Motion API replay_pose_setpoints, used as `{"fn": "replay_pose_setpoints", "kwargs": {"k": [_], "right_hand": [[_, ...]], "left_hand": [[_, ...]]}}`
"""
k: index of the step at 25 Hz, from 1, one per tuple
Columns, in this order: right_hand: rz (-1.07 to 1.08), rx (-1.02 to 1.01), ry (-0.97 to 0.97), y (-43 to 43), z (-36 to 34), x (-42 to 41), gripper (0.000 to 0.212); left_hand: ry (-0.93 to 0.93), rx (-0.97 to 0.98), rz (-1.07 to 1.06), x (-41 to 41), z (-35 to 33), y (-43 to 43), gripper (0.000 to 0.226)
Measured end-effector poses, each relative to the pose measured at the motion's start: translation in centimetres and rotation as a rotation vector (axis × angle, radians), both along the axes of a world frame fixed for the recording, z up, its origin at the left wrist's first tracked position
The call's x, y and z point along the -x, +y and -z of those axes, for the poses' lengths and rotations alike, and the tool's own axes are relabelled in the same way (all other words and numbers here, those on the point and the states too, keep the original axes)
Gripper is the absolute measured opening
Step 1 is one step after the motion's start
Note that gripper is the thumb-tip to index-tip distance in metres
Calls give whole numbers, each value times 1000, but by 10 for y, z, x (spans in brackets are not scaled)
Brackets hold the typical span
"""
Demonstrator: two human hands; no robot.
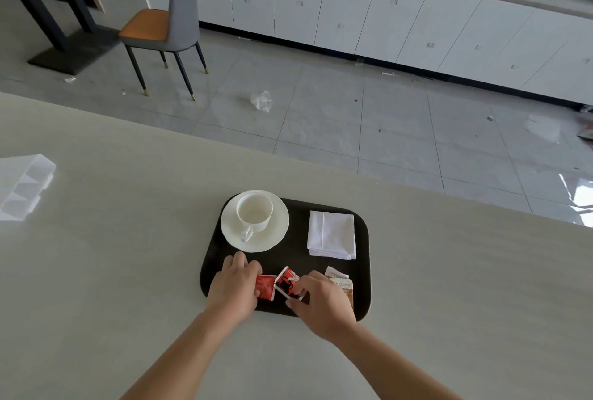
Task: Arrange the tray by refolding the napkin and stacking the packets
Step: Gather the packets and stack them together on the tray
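Near edge of the dark tray (288, 258) on the bench (128, 255): the left hand (236, 287) pins a red packet (267, 285) at seven o'clock; the right hand (322, 298), its grip pinched narrow, tilts a second red packet (286, 281) toward it, apparently for stacking. Pale packets (340, 281) wait at five o'clock. The napkin (332, 234) lies folded at two o'clock; cup (254, 212) and saucer (255, 239) sit at eleven.

The right hand (322, 301) hides most of the brown-and-white packet (345, 287) near the tray's (295, 258) front rim; its print is unreadable.
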State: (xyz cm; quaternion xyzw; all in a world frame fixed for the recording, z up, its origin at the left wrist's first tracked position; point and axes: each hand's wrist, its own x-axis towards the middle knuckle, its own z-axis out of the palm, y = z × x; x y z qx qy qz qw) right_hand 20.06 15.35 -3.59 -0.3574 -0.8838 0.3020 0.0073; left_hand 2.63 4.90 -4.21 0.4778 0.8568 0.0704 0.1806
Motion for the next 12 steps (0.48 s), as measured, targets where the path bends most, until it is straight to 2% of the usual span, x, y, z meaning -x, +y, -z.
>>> {"fn": "replay_pose_setpoints", "kwargs": {"k": [4, 7, 9, 10, 12], "right_hand": [[77, 18, 73, 4, -3, -10, 7], [97, 36, 91, 9, -6, -13, 7], [114, 50, 104, 9, -9, -11, 7], [141, 89, 114, 9, -11, -9, 8], [252, 295, 136, 10, -18, -3, 11]], "left_hand": [[-110, -47, -99, 9, -7, 2, 30], [-319, -224, -268, 11, -11, -7, 31], [-378, -364, -261, 5, -17, -8, 28], [-395, -423, -231, -1, -20, -6, 26], [-432, -499, -172, -14, -23, 4, 24]]}}
